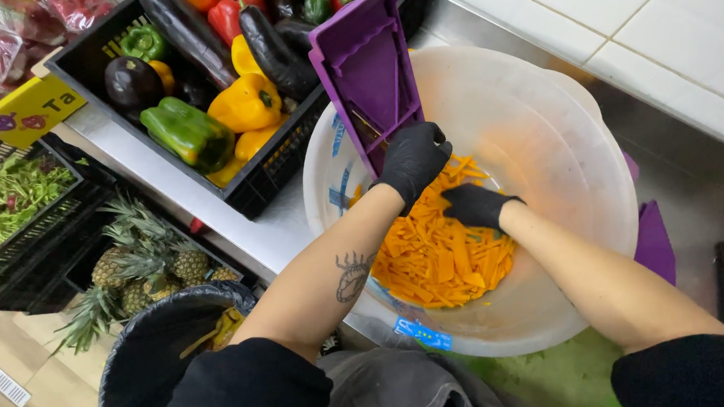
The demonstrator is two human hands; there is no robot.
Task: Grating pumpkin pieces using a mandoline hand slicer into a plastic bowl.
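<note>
The left hand (414,160) has its grip closed on the purple slicer (368,69), propping it tilted in the white tub (541,125) so orange strips (445,253) collect below, where the right hand (475,207) rests curled, holding nothing I can make out.

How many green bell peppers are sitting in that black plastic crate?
3 show. A large green bell pepper lies at the black plastic crate's front, a smaller one sits near its back-left corner, and a third is at the top edge. Others may be buried underneath.
</note>
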